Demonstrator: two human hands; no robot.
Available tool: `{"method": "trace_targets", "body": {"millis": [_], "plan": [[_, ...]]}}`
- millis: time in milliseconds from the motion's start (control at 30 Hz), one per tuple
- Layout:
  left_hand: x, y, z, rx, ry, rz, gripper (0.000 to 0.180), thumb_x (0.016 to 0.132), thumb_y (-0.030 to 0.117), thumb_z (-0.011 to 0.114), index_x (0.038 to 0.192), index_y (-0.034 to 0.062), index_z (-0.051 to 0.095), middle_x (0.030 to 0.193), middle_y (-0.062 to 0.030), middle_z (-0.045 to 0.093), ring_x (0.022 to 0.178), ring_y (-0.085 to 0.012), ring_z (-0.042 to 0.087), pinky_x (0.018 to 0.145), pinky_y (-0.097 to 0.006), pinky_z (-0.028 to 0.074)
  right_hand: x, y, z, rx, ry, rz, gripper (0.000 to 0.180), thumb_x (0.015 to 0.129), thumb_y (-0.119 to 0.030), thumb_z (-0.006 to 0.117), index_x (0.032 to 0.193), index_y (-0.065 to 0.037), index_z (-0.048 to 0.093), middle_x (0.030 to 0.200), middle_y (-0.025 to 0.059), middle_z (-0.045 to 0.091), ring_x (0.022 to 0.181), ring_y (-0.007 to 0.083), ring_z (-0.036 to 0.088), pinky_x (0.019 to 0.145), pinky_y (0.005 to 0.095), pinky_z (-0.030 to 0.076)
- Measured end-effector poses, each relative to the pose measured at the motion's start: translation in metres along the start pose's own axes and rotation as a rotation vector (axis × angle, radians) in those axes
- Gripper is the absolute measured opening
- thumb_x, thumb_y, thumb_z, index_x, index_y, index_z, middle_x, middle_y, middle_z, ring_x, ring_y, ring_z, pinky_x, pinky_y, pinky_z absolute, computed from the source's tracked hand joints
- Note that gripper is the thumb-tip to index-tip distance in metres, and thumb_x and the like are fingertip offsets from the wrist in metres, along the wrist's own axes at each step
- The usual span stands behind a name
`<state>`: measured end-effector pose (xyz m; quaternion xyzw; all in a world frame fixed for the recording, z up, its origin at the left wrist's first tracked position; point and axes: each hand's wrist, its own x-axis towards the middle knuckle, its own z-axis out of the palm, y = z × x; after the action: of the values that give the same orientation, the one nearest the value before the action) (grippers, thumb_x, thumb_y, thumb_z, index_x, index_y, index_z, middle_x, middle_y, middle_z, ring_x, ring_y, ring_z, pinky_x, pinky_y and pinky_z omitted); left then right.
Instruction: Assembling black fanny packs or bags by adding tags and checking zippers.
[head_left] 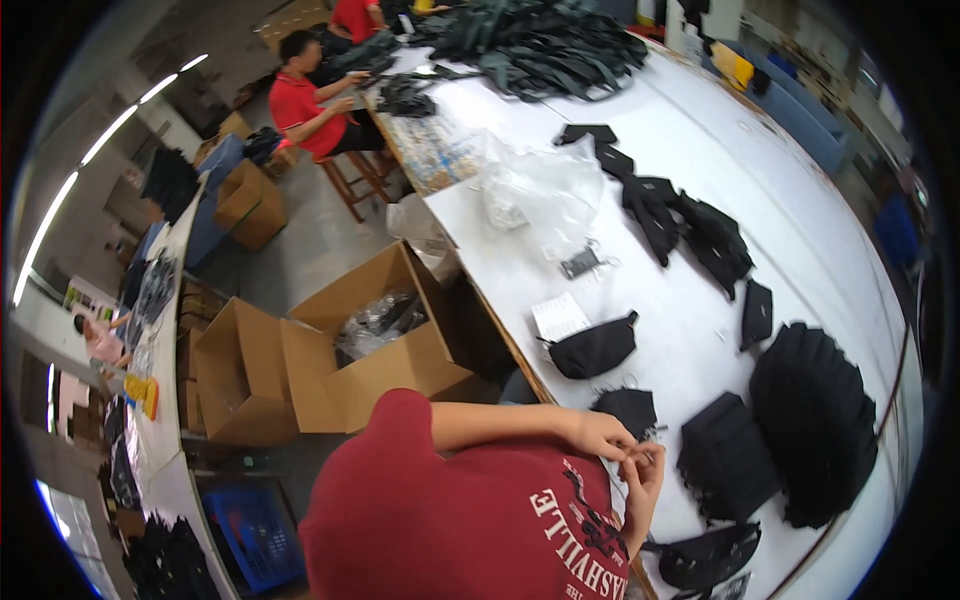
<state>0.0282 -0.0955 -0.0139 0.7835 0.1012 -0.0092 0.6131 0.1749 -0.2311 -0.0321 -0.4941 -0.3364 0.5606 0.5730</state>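
Note:
My left hand (601, 434) and my right hand (644, 476) meet over the near edge of the white table, fingertips pinched together. Whatever they hold between them is too small to make out. Just beyond them lies a small black fabric piece (626, 404) with little metal bits around it. Farther off rests a black waist bag (597, 347) beside a white printed sheet (560, 316). To the right of my hands stand a stack of black fabric pieces (728, 455) and a larger black stack (810, 420). Another black bag (708, 556) lies nearer me.
Clear plastic bags (545, 190) and a small grey packet (580, 263) are on the table (690, 130). Black pouches (690, 225) trail toward a heap of dark straps (540, 50). An open cardboard box (385, 370) stands left. A person in red (305, 105) sits farther along.

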Motion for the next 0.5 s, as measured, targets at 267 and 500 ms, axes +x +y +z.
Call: {"method": "trace_targets", "body": {"millis": [267, 500], "plan": [[-0.006, -0.014, 0.003, -0.301, 0.051, -0.018, 0.019, 0.091, 0.023, 0.058, 0.091, 0.0044, 0.054, 0.084, -0.0016, 0.06, 0.076, -0.0071, 0.054, 0.069, -0.023, 0.044, 0.002, -0.014, 0.013, 0.002, -0.024, -0.002, 0.025, 0.088, -0.007, 0.059, 0.105, -0.006, 0.042, 0.087, -0.0001, 0.051, 0.074, 0.0058, 0.049, 0.063, 0.0188, 0.04], [-0.008, 0.004, -0.005, -0.753, -0.009, -0.021, 0.016, 0.093, 0.019, 0.055, 0.091, 0.0055, 0.047, 0.079, -0.0043, 0.063, 0.072, -0.0063, 0.055, 0.064, -0.019, 0.04, 0.004, -0.013, 0.025, 0.3, -0.043, -0.06, 0.021, 0.09, -0.009, 0.057, 0.103, -0.008, 0.04, 0.076, 0.0001, 0.053, 0.067, 0.0069, 0.048, 0.058, 0.0194, 0.036]]}}
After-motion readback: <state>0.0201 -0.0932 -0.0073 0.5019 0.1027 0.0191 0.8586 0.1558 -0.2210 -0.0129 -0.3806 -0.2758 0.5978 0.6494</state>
